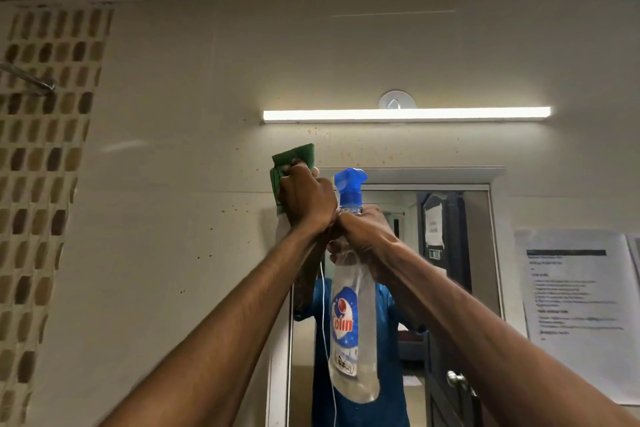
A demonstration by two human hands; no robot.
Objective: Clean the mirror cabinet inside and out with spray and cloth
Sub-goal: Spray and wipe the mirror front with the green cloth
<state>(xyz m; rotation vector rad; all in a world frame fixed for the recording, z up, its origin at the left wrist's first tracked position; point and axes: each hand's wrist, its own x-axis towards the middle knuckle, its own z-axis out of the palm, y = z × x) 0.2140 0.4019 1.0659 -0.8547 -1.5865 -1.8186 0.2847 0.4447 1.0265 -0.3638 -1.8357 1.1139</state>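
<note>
While my left hand (306,199) presses the green cloth (294,163), fingers curled round it, at the mirror cabinet's (450,180) upper-left corner, my right hand (363,232) clamps the spray bottle (353,322) beside it; crowded wrists risk knocking it loose.

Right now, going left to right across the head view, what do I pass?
Mosaic tile strip → green cloth in left hand → spray bottle held by right hand → paper notice.
</note>
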